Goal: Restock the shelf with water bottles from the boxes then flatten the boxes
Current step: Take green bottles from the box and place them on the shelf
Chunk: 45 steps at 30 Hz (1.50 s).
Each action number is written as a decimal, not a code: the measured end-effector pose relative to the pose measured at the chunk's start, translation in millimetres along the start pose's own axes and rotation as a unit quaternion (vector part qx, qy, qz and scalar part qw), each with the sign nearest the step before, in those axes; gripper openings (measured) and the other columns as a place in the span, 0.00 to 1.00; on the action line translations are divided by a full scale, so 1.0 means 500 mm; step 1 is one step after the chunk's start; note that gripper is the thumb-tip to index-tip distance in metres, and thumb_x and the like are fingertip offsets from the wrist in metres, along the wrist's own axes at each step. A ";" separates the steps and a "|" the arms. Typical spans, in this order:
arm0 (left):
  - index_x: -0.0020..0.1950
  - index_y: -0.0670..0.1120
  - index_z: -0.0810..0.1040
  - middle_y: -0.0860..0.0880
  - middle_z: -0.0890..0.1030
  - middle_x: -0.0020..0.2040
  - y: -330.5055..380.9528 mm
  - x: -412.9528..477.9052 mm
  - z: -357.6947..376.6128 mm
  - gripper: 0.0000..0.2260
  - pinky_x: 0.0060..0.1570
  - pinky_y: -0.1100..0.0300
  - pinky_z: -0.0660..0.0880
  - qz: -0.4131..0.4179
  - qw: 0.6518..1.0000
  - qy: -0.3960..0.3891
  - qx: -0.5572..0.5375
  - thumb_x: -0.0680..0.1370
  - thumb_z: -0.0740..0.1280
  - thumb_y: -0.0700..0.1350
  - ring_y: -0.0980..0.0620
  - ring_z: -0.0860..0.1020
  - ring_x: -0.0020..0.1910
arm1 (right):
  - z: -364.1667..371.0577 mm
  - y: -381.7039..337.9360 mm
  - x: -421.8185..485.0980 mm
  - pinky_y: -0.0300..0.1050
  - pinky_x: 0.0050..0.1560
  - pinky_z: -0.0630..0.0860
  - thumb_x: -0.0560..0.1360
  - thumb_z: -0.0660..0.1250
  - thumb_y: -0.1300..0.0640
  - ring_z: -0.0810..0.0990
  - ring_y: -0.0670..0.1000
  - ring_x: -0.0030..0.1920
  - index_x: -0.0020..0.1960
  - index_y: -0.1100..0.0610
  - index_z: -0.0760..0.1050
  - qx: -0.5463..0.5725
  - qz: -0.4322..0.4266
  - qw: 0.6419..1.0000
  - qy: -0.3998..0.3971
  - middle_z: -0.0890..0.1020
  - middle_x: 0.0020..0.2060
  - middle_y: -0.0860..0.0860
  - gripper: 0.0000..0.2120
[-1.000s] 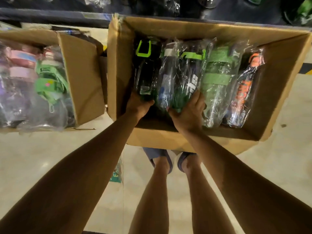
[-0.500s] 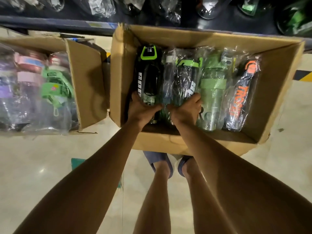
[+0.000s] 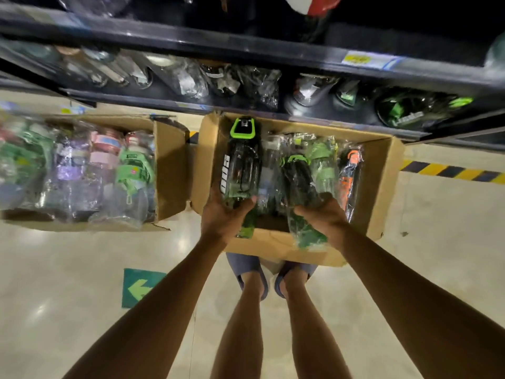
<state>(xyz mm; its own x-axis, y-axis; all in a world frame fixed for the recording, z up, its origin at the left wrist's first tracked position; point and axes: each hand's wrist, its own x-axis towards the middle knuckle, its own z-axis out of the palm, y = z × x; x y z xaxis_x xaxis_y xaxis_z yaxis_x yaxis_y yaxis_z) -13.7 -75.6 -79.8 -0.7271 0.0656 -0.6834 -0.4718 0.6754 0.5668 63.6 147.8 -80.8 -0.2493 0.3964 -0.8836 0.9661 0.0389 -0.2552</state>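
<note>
Step in hand: lifting two bottles out of the box for the shelf, by the look of it.
Left hand (image 3: 222, 218): fingers curled round the lower end of the black bottle (image 3: 240, 170), thumb across its front.
Right hand (image 3: 326, 217): fingers wrapped round the base half of the second bottle (image 3: 299, 181), crumpling its clear bag.
Black bottle: held over the left end of the box (image 3: 382, 192), green loop handle pointing at the shelf (image 3: 246, 46).
Second bottle: dark with a green cap, over the middle of the box, bagged bottom end hanging past the near wall.
In the box: a green bottle (image 3: 322, 160) and an orange-and-black bottle (image 3: 351, 176), both bagged, at the right; more between, unclear.
Other box (image 3: 170, 170): just to the left on the floor, full of wrapped bottles.
Handling: probably empty, so light; stiff plastic bodies, yet loose film likely to slide over them.
Where to hold: firmly round the body through the film, never by the slack bag end; green loop a sound alternative.
Risk: low hold on a tall bottle, so possible tipping on the way up.
</note>
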 end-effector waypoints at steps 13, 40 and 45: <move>0.61 0.59 0.74 0.54 0.83 0.56 0.361 -0.564 -0.337 0.17 0.42 0.64 0.80 -0.024 0.978 -0.075 -0.193 0.78 0.74 0.41 0.65 0.83 0.44 | -0.275 -0.021 -0.716 0.61 0.65 0.78 0.66 0.84 0.53 0.84 0.62 0.61 0.69 0.54 0.77 0.277 -0.117 0.945 -0.125 0.85 0.60 0.58 0.35; 0.83 0.56 0.51 0.65 0.57 0.72 0.879 -1.216 -0.255 0.50 0.71 0.59 0.57 0.346 0.894 0.019 -0.285 0.69 0.69 0.74 0.63 0.57 0.72 | -0.867 0.015 -1.233 0.58 0.66 0.77 0.70 0.77 0.41 0.72 0.50 0.72 0.77 0.31 0.63 0.415 -0.430 0.790 -0.139 0.64 0.77 0.39 0.39; 0.80 0.65 0.49 0.70 0.53 0.74 0.958 -1.236 -0.283 0.58 0.77 0.52 0.54 0.380 0.877 0.014 -0.294 0.56 0.68 0.80 0.64 0.54 0.74 | -0.950 -0.039 -1.276 0.49 0.64 0.76 0.69 0.80 0.56 0.82 0.53 0.61 0.71 0.52 0.72 0.376 -0.470 0.787 -0.134 0.82 0.65 0.54 0.33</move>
<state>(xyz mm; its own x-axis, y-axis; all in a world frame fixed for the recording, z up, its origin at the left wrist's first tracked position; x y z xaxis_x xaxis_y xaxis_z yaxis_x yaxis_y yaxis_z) 138.9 103.3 679.1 -0.9507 0.3100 0.0009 -0.0157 -0.0511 0.9986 235.6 329.8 674.4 -0.9326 0.3063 -0.1909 0.0582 -0.3945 -0.9171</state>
